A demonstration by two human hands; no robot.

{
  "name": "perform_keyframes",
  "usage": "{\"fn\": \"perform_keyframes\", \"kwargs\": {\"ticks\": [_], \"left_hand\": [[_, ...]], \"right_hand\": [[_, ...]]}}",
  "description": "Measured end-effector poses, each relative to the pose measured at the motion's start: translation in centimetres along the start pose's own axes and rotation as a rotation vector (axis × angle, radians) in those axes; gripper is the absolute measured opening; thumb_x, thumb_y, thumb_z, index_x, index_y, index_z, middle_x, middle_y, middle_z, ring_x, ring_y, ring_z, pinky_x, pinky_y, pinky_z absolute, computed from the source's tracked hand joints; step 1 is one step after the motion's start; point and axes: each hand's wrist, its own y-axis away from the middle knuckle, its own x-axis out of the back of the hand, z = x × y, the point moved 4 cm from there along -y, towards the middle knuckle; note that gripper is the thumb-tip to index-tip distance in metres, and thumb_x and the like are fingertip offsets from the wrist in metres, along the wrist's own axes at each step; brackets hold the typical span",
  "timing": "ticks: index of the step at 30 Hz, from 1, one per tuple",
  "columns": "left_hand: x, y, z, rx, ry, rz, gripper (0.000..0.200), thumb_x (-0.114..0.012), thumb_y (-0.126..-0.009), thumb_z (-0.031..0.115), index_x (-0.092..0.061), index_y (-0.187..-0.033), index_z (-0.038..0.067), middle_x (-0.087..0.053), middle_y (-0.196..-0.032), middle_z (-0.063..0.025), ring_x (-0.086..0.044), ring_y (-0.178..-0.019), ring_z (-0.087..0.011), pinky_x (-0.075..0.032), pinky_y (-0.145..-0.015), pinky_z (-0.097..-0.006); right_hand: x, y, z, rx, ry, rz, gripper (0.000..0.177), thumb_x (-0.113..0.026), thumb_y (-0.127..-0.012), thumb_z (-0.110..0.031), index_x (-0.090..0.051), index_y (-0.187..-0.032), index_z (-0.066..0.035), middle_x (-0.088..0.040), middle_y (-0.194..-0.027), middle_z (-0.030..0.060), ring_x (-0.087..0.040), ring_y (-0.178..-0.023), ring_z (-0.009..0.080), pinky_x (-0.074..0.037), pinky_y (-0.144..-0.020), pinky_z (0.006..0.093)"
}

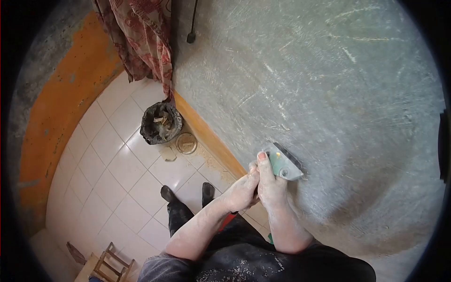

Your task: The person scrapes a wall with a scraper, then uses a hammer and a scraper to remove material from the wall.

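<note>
Both my hands are closed around a scraper (285, 165). It has a pale green, wedge-shaped head and a dark blade edge, which lies at the grey wall (329, 108). My right hand (272, 185) grips close behind the head, its thumb lying along the green plate. Lower down, my left hand (242, 191) wraps the handle beside the right one. A red part, apparently the handle's end, shows below my left wrist. Pale dust coats both hands and forearms. Light scratches and streaks mark the wall.
A bin lined with a black bag (161, 123) holds scraps. Beside it on the tiled floor (112, 162) lie a round lid-like object (186, 143) and crumbs of debris. A red patterned curtain (141, 37) hangs above. A wooden stool (112, 263) stands at lower left.
</note>
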Motion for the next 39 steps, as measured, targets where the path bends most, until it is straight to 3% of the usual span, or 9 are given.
{"fn": "perform_keyframes", "kwargs": {"ticks": [1, 4, 7, 11, 21, 24, 32, 35, 39], "left_hand": [[0.0, 0.1, -0.1, 0.108, 0.109, -0.026, 0.055, -0.02, -0.092, 0.053, -0.045, -0.076, 0.006, -0.04, -0.055, -0.0023, -0.035, -0.046, -0.0112, -0.03, -0.043, -0.0251], [0.9, 0.4, 0.5, 0.148, 0.014, -0.02, 0.058, -0.019, -0.091, 0.057, -0.043, -0.07, 0.008, -0.038, -0.054, -0.001, -0.035, -0.044, -0.0107, -0.029, -0.041, -0.0253], [-0.1, 0.6, 0.5, 0.027, -0.147, 0.053, 0.059, -0.018, -0.091, 0.057, -0.043, -0.067, 0.008, -0.037, -0.052, 0.0, -0.034, -0.042, -0.0106, -0.028, -0.04, -0.0254], [0.7, 0.1, -0.2, 0.124, 0.035, -0.065, 0.06, -0.016, -0.09, 0.057, -0.042, -0.067, 0.009, -0.037, -0.051, -0.0003, -0.034, -0.04, -0.0115, -0.028, -0.038, -0.0259], [0.1, 0.3, -0.3, 0.12, 0.052, -0.014, 0.061, -0.016, -0.089, 0.06, -0.038, -0.063, 0.01, -0.035, -0.05, -0.0004, -0.031, -0.038, -0.011, -0.027, -0.036, -0.0255], [-0.7, 0.4, -0.1, 0.088, 0.054, 0.032, 0.061, -0.015, -0.088, 0.061, -0.036, -0.061, 0.01, -0.035, -0.05, -0.0005, -0.03, -0.038, -0.011, -0.026, -0.036, -0.0253], [-0.6, 0.3, -0.7, 0.13, 0.056, 0.086, 0.062, -0.015, -0.088, 0.061, -0.037, -0.06, 0.01, -0.034, -0.049, -0.0006, -0.031, -0.038, -0.0106, -0.027, -0.035, -0.0252], [-0.1, 0.0, -0.4, 0.14, 0.115, -0.015, 0.062, -0.015, -0.088, 0.061, -0.037, -0.06, 0.01, -0.034, -0.049, -0.0008, -0.031, -0.037, -0.0107, -0.027, -0.035, -0.025], [-0.2, 0.4, -0.2, 0.125, 0.071, 0.062, 0.063, -0.015, -0.087, 0.063, -0.037, -0.06, 0.01, -0.034, -0.048, -0.0006, -0.029, -0.036, -0.0111, -0.025, -0.034, -0.0251]], "right_hand": [[-0.5, -0.3, -0.4, 0.001, 0.006, -0.019, 0.017, -0.055, -0.088, -0.017, -0.051, -0.075, -0.006, -0.049, -0.064, -0.0004, -0.046, -0.057, 0.0079, -0.037, -0.049, 0.0229], [-0.9, 0.0, -0.4, -0.03, 0.063, 0.015, 0.016, -0.054, -0.088, -0.017, -0.05, -0.076, -0.008, -0.048, -0.066, -0.0003, -0.046, -0.057, 0.0076, -0.037, -0.05, 0.0228], [-0.3, 0.3, 0.1, -0.087, 0.07, 0.01, 0.017, -0.055, -0.088, -0.02, -0.05, -0.076, -0.008, -0.049, -0.065, 0.0002, -0.045, -0.056, 0.007, -0.037, -0.049, 0.0229], [-0.5, 0.0, 0.4, -0.045, -0.001, 0.026, 0.016, -0.057, -0.087, -0.019, -0.05, -0.079, -0.008, -0.048, -0.064, 0.0, -0.045, -0.055, 0.0075, -0.037, -0.048, 0.0222], [-0.1, 0.1, 0.7, -0.071, 0.076, 0.059, 0.025, -0.054, -0.089, -0.023, -0.05, -0.072, -0.006, -0.05, -0.061, -0.001, -0.044, -0.051, 0.0068, -0.035, -0.045, 0.0228], [0.3, 0.2, 0.5, -0.147, 0.013, -0.016, 0.017, -0.059, -0.086, -0.021, -0.05, -0.079, -0.008, -0.049, -0.063, 0.0009, -0.045, -0.055, 0.0084, -0.037, -0.05, 0.0223], [0.0, -0.1, 0.4, -0.158, 0.053, -0.008, 0.018, -0.059, -0.086, -0.022, -0.051, -0.076, -0.008, -0.049, -0.061, 0.0007, -0.045, -0.052, 0.0076, -0.036, -0.047, 0.0216], [0.1, -0.4, 0.6, -0.141, 0.062, 0.014, 0.02, -0.059, -0.086, -0.023, -0.051, -0.075, -0.008, -0.05, -0.061, 0.0007, -0.044, -0.051, 0.0072, -0.035, -0.046, 0.0215], [0.0, 0.0, 0.7, -0.133, 0.074, 0.025, 0.021, -0.058, -0.086, -0.025, -0.052, -0.075, -0.008, -0.05, -0.061, 0.0007, -0.045, -0.051, 0.0071, -0.035, -0.046, 0.0218]]}}
